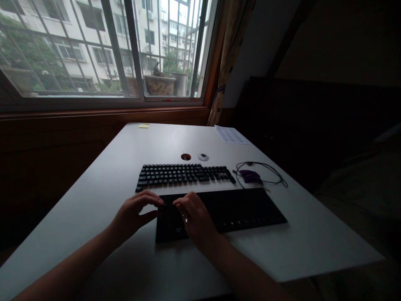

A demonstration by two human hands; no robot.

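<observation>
A black keyboard base, with its keycaps off over most of its surface, lies near the front of the white table. At its upper left corner is my left hand, thumb and fingers bent together around a small dark piece too dim to name. My right hand is over the left part of the base, its fingers curled into a pinch. A shiny spot shows at its fingers; whether it is a ring or a tool I cannot tell. Just behind the base, black keycaps are laid out in keyboard rows.
A coiled cable and a purple object lie right of the keycaps. Behind them are a round hole in the table and its white cover. Printed paper and yellow notes lie at the far edge.
</observation>
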